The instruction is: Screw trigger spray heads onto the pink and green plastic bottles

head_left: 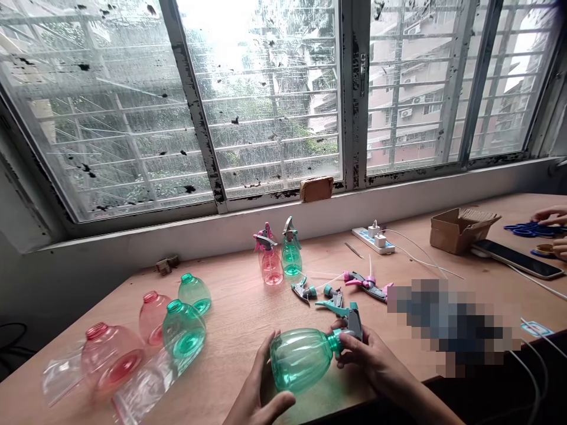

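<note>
A clear green spray bottle (301, 359) lies on its side above the table's front edge, its neck toward the right. My left hand (266, 383) cups the bottle's base, thumb below and fingers behind. At the neck, my right hand (361, 351) has its fingers wrapped round the teal collar of the grey spray head (353, 324). Beyond my hands lie loose spray heads: a teal and grey one (335, 300), another teal one (303, 289) and a pink and grey one (367, 285). A pink spray bottle (271, 267) and a green spray bottle (292, 258) stand upright with heads on.
Headless pink bottles (113, 357) and green bottles (183, 330) stand at left beside plastic bags (142, 383). A power strip (373, 240), cardboard box (460, 230) and phone (516, 258) sit at right. Another person's hands (551, 215) are at the far right, near blue pieces (527, 229).
</note>
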The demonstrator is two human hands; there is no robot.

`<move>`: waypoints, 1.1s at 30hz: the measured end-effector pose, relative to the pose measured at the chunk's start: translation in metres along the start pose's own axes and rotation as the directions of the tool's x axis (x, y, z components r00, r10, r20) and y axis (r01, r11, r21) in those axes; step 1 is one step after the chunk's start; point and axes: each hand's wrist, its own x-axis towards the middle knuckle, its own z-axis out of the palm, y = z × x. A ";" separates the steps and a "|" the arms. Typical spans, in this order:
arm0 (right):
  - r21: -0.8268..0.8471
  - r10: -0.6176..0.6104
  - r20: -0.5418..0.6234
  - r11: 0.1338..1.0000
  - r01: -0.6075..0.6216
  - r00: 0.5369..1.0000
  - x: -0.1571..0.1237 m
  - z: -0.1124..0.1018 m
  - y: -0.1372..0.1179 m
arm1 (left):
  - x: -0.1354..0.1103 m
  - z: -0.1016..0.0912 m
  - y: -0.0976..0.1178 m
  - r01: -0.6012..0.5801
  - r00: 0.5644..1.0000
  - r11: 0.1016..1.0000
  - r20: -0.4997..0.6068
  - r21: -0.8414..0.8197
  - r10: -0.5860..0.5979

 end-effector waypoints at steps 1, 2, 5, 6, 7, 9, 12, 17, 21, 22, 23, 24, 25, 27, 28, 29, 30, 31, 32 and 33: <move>-0.001 -0.002 -0.001 1.000 0.002 1.000 0.000 0.000 0.000 | 0.000 0.000 0.002 0.009 1.000 1.000 -0.008 -0.009 -0.009; -0.003 -0.003 0.001 1.000 0.003 1.000 0.000 0.000 0.000 | -0.001 0.000 0.004 0.021 1.000 1.000 -0.022 -0.016 -0.022; -0.001 -0.005 0.011 1.000 0.005 1.000 0.000 0.001 0.000 | -0.001 0.000 0.006 0.066 0.995 0.997 -0.068 -0.035 -0.069; 0.003 -0.006 0.012 1.000 0.006 1.000 0.000 0.002 0.000 | -0.001 0.000 0.005 0.078 0.994 0.996 -0.075 -0.039 -0.081; 0.007 -0.009 0.012 1.000 0.008 1.000 0.000 0.002 0.000 | 0.000 0.000 0.003 0.088 0.993 0.995 -0.077 -0.039 -0.090; 0.010 -0.018 0.008 1.000 0.018 1.000 0.000 0.002 0.000 | 0.001 0.000 -0.002 0.084 0.993 0.996 -0.085 -0.032 -0.086; 0.004 -0.029 0.009 1.000 0.029 1.000 0.000 0.001 0.000 | 0.002 0.000 -0.010 0.036 0.996 0.999 -0.085 0.032 -0.033; -0.009 -0.026 0.008 1.000 0.026 1.000 0.001 0.001 0.000 | 0.001 -0.002 -0.015 0.012 0.997 0.989 -0.080 0.145 0.000; -0.021 -0.029 0.006 0.999 0.029 1.000 0.000 0.003 -0.002 | 0.000 -0.002 -0.008 0.011 0.999 0.994 -0.041 0.110 -0.007; -0.022 -0.032 0.007 0.999 0.032 0.999 0.000 0.003 -0.002 | 0.000 -0.001 -0.006 0.018 0.999 0.996 -0.041 0.083 -0.015; -0.021 -0.034 0.009 0.999 0.035 0.999 -0.001 0.003 -0.002 | 0.000 0.000 -0.005 0.025 0.999 0.998 -0.050 0.053 -0.023; -0.019 -0.037 0.010 0.999 0.038 0.999 -0.001 0.003 -0.002 | 0.000 0.000 -0.004 0.032 0.998 0.999 -0.063 0.023 -0.031; -0.017 -0.039 0.011 0.999 0.040 0.999 0.000 0.003 -0.002 | 0.000 0.001 -0.003 0.039 0.996 0.999 -0.078 -0.003 -0.040; -0.016 -0.038 0.013 0.999 0.038 0.999 0.000 0.003 -0.001 | 0.001 0.003 -0.004 0.050 0.993 0.998 -0.103 -0.037 -0.053; -0.016 -0.033 0.014 0.999 0.034 0.999 0.000 0.002 -0.001 | 0.001 0.003 -0.005 0.050 0.992 0.998 -0.110 -0.046 -0.055; -0.015 -0.028 0.012 0.999 0.028 1.000 0.001 0.002 0.000 | 0.001 0.004 -0.007 0.045 0.992 0.998 -0.114 -0.053 -0.051; -0.012 -0.024 0.008 1.000 0.024 1.000 0.001 0.001 0.001 | 0.001 0.004 -0.009 0.036 0.992 0.998 -0.115 -0.057 -0.043; -0.008 -0.021 0.004 1.000 0.021 1.000 0.001 0.001 0.001 | 0.001 0.004 -0.010 0.026 0.993 0.998 -0.116 -0.058 -0.032; -0.004 -0.021 0.000 1.000 0.021 1.000 0.002 0.001 0.001 | 0.001 0.003 -0.012 0.016 0.993 0.998 -0.119 -0.053 -0.022; -0.002 -0.023 -0.003 1.000 0.023 1.000 0.002 0.000 0.002 | 0.001 0.003 -0.013 0.008 0.992 0.999 -0.123 -0.038 -0.013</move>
